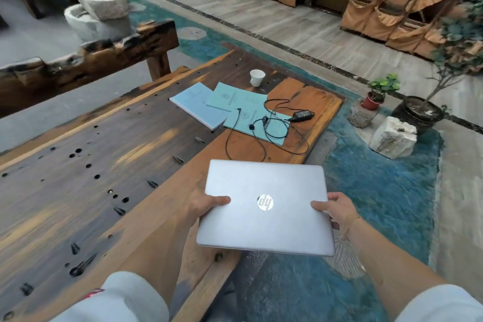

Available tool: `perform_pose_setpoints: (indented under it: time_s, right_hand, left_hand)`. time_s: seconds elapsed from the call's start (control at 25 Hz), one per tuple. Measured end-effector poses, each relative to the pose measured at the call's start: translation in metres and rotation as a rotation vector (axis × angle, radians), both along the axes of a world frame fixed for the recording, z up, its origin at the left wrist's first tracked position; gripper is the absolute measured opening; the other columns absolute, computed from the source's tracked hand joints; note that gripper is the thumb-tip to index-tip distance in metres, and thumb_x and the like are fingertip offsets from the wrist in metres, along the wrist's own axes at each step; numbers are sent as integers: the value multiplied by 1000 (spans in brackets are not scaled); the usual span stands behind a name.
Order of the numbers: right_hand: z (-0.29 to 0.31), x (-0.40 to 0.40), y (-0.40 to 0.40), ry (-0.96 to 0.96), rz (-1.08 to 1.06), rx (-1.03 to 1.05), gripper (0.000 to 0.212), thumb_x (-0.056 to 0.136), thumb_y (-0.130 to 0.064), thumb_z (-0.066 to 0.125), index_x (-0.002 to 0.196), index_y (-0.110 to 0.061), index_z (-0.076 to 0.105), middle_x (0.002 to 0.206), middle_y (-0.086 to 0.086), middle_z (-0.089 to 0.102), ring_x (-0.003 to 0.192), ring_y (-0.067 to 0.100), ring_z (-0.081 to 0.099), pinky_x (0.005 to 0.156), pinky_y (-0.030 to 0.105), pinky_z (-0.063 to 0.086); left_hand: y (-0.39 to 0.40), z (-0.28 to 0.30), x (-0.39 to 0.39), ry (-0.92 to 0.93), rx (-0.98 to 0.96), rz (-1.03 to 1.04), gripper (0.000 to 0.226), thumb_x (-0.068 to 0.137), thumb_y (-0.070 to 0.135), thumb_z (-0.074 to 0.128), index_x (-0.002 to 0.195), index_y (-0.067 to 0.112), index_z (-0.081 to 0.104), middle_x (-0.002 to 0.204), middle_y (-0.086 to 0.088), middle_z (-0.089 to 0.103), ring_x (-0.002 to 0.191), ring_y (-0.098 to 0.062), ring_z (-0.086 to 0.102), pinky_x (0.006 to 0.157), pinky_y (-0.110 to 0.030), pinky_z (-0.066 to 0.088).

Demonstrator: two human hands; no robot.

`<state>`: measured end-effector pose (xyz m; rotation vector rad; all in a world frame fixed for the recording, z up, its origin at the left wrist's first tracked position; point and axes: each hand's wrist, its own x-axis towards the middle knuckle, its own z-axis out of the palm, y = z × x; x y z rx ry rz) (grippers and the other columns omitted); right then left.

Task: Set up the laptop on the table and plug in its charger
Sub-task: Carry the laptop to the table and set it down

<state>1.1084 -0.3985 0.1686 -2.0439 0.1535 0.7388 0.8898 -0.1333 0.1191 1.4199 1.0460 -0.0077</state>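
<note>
Both hands, left (206, 205) and right (337, 208), clamp the closed laptop (264, 206) above the counter (104, 151) edge; loosening early could drop it.

Two bare forearms reach forward, ending in bare hands: left hand (209, 202), right hand (337, 210). Both sleeves are pale grey-white, pushed up near the elbows. The left sleeve (115, 298) carries a small red tag. A thin band circles the right wrist.
</note>
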Motion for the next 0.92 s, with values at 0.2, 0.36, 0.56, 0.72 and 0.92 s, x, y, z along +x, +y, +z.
perform_pose_setpoints:
  time_s: [0.2, 0.36, 0.56, 0.72, 0.92]
  right_hand:
    - [-10, 40, 80, -7, 107, -80, 48, 72, -5, 82, 109, -10, 52, 117, 19, 64, 105, 37, 63, 92, 55, 52]
    - [-23, 49, 136, -35, 247, -130, 50, 73, -7, 81, 113, -9, 51, 120, 19, 63, 100, 34, 61, 87, 45, 52]
    - [-45, 46, 208, -31, 465, -144, 47, 77, -4, 77, 115, -7, 49, 118, 18, 61, 92, 30, 57, 81, 41, 48]
    - [-62, 44, 267, -39, 650, -140, 54, 78, -1, 76, 125, 2, 49, 124, 23, 59, 91, 29, 53, 80, 38, 45]
    - [-82, 44, 328, -7, 850, -130, 48, 78, 0, 76, 120, 4, 52, 121, 24, 61, 90, 31, 56, 78, 38, 45]
  left_hand:
    - [48, -19, 11, 50, -48, 106, 46, 58, 38, 93, 92, 16, 70, 91, -1, 76, 78, -16, 73, 57, -28, 53]
    - [68, -30, -7, 81, -65, 205, 46, 61, 40, 91, 93, 16, 69, 93, 0, 75, 80, -15, 71, 58, -28, 54]
    - [78, -46, -44, 144, -116, 439, 64, 61, 36, 92, 110, 4, 65, 107, -10, 73, 92, -25, 71, 84, -44, 59]
    - [77, -48, -66, 149, -147, 630, 80, 60, 37, 93, 123, 3, 57, 117, -12, 69, 102, -30, 68, 90, -47, 56]
    - [66, -49, -72, 204, -153, 841, 72, 61, 35, 93, 117, 2, 61, 114, -13, 71, 98, -29, 70, 88, -48, 58]
